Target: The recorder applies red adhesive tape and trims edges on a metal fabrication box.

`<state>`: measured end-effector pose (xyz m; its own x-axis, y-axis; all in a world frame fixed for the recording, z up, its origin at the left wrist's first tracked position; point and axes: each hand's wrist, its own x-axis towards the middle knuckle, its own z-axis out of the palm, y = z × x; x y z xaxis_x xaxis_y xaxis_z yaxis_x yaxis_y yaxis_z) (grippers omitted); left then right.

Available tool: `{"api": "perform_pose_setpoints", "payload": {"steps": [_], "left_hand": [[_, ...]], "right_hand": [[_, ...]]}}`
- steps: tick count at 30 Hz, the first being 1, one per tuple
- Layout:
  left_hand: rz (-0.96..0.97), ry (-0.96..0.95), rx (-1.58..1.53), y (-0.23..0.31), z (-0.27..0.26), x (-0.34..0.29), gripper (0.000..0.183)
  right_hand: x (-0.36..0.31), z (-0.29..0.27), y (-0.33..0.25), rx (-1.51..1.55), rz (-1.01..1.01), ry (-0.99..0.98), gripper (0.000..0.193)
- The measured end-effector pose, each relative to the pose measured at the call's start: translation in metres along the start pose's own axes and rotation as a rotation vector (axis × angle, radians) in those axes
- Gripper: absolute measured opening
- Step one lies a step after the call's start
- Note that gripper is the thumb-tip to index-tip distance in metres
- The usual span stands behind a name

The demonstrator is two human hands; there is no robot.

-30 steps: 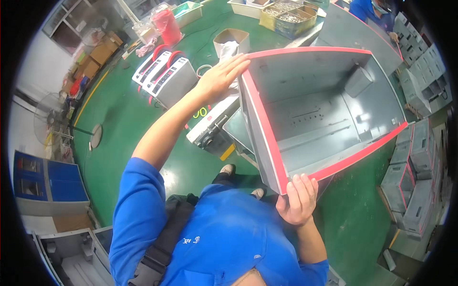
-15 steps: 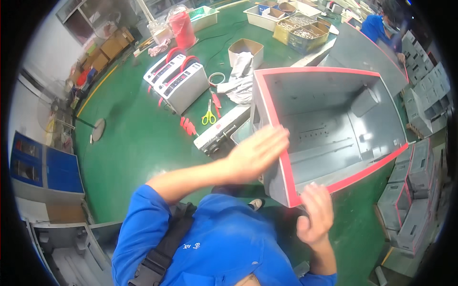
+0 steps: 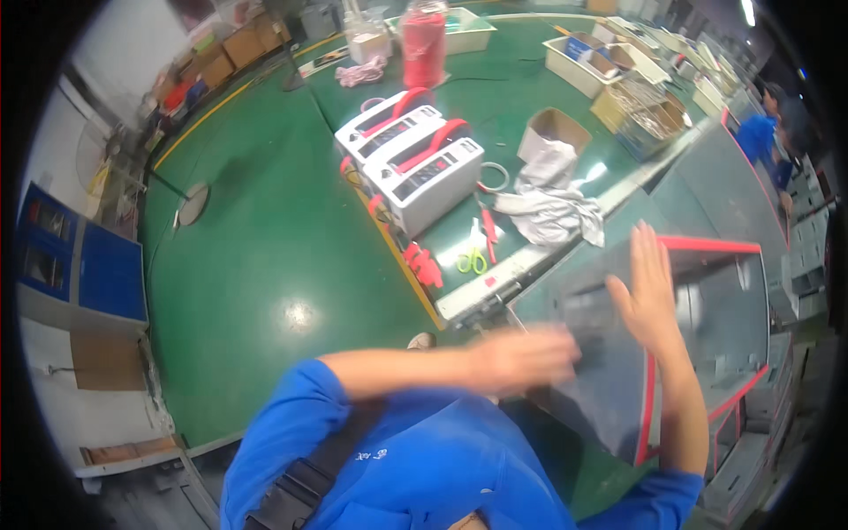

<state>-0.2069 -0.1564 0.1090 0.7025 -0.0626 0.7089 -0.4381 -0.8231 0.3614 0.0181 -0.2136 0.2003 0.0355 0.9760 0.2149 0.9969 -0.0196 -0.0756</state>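
A grey metal box with red strip along its rim stands tilted in front of me, its opening turned to the right. My right hand is open at the upper corner of that opening, fingers stretched out and thumb apart, against the rim or just above it. Next to the box's near left side is my left hand, smeared by motion; whether it touches the wall I cannot tell. Both forearms hide parts of the box, and no held thing shows in either hand.
Left of the box, on a green surface, stand two white tape dispensers with red rolls, yellow-green scissors and a crumpled grey cloth. Parts bins lie farther back. A co-worker in blue is at the far right.
The box has turned, its opening now facing further right and more of its side wall showing. My right hand moved up to the rim's upper corner. My left hand came off the red rim.
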Motion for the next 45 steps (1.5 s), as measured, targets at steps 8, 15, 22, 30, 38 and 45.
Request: {"api": "perform_pose_setpoints", "payload": {"steps": [8, 15, 22, 30, 38, 45], "left_hand": [[-1.206, 0.807, 0.235, -0.183, -0.157, -0.209, 0.04], [-1.343, 0.713, -0.152, -0.208, -0.156, -0.251, 0.023], [-1.332, 0.215, -0.36, -0.156, -0.151, -0.22, 0.016], [-1.024, -0.037, -0.724, -0.104, -0.1, -0.101, 0.007], [-0.628, -0.265, -0.911, 0.059, 0.032, 0.006, 0.008], [-0.666, -0.239, -0.94, 0.176, 0.182, 0.052, 0.022]], "right_hand": [[-0.11, -0.039, -0.062, 0.05, 0.401, -0.109, 0.062], [-0.182, 0.009, -0.045, 0.488, 0.816, 0.941, 0.066], [-0.153, 0.024, -0.066, 0.398, 0.667, 1.095, 0.056], [-0.129, 0.018, -0.068, 0.199, 0.76, 1.063, 0.04], [-0.171, -0.008, -0.108, 0.453, 0.309, 0.653, 0.03], [-0.357, -0.015, -0.054, 0.76, 0.445, 0.492, 0.013]]}}
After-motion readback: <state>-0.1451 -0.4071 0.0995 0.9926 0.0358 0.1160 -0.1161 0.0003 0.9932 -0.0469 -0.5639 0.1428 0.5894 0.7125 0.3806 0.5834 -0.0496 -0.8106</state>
